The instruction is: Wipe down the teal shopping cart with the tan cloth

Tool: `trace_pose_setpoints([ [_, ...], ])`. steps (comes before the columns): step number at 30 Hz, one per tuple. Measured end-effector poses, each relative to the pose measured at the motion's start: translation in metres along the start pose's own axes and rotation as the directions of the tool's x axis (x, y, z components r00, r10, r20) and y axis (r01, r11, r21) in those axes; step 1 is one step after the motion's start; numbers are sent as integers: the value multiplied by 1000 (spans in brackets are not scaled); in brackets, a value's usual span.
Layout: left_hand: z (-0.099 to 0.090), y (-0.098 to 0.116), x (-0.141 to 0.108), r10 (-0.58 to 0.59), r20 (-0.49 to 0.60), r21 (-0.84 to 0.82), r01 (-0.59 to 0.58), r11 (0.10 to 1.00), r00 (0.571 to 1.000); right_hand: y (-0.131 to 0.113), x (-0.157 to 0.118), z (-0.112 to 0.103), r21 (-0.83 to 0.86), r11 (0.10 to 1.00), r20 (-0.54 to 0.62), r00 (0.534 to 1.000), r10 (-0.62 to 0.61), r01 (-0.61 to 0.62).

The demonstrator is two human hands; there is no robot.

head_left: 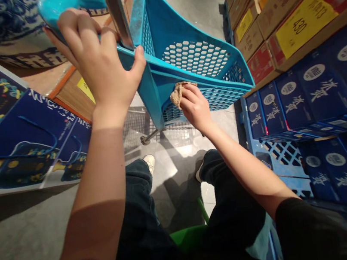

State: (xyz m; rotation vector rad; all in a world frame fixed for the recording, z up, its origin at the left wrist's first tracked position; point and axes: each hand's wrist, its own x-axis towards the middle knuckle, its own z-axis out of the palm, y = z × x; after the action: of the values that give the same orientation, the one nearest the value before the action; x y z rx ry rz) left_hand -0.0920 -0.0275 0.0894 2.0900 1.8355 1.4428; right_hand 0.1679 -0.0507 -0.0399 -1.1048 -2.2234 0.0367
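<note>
The left hand (97,58) is clenched around the rim of a blue plastic shopping basket (195,57), just beside a metal pole (117,14). The basket sits tilted in front of the person, between both hands. The right hand (194,107) grasps a tan rag (181,94), pressing it against the basket's mesh side. To the right of that hand, blue boxes (299,98) stand on a blue plastic crate (278,153), below cardboard cartons (286,13) with yellow price labels. Left of the left hand lies a blue printed carton (21,139), near a blue-and-white porcelain jar (4,25).
</note>
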Motion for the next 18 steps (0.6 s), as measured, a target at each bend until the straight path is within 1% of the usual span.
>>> trace_pose_setpoints([
  [1, -1, 4, 0, -32, 17, 31, 31, 999, 999, -4, -2, 5, -24, 1000, 27, 1000, -9, 10],
  [3, -3, 12, -1, -91, 60, 102, 84, 991, 994, -19, -4, 20, -75, 996, 134, 990, -37, 47],
  [5, -5, 18, -1, -119, 90, 155, 104, 982, 989, -34, -5, 35, -112, 991, 244, 969, -46, 75],
  [7, -6, 20, -2, -128, 105, 173, 108, 979, 986, -43, -4, 41, -125, 989, 292, 955, -43, 83],
  [9, -7, 18, -3, -117, 104, 170, 98, 981, 988, -40, 0, 36, -116, 990, 265, 963, -49, 83],
  [12, -6, 11, -4, -44, 57, 112, 38, 993, 997, -23, 4, 16, -98, 993, 124, 991, -57, 69],
  [14, -4, 7, -5, -10, 24, 70, 8, 998, 1000, -14, 3, 7, -113, 992, 45, 998, -51, 56],
  [15, -4, 5, -5, -4, 16, 53, 4, 999, 1000, -12, 2, 6, -127, 990, 37, 998, -52, 57],
  [16, -3, 4, -4, -3, 12, 44, 2, 999, 1000, -13, 0, 8, -144, 987, 59, 996, -62, 70],
  [18, -1, 2, -4, 5, 10, 42, -5, 999, 1000, -18, -4, 18, -171, 977, 181, 979, -94, 126],
])
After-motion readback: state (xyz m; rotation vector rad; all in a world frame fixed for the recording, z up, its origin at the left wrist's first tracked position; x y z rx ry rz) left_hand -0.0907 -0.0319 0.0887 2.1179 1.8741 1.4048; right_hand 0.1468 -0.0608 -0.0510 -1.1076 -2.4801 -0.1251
